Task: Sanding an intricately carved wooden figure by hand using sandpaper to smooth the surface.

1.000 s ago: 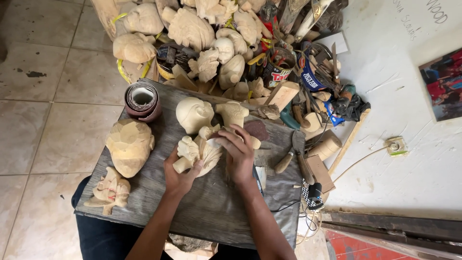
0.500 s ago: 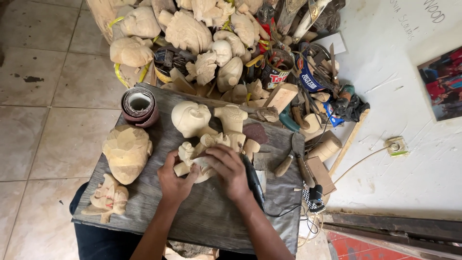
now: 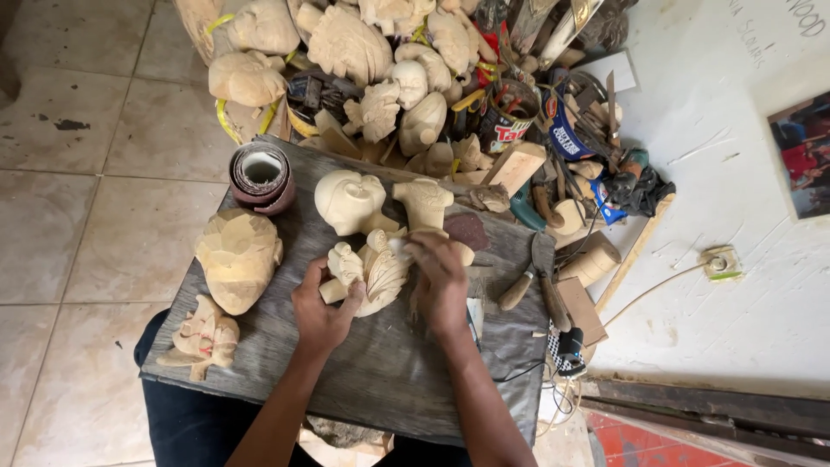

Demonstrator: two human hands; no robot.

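While the left hand (image 3: 322, 310) clamps the winged wooden carving (image 3: 367, 270) at mid-frame on the bench (image 3: 389, 380), the right hand (image 3: 439, 281) presses its edge (grip unclear); thin wing tips could snap.

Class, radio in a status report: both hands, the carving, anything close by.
Left hand grips pale winged wooden carving. Right hand rubs its upper edge. Round wooden head close behind.
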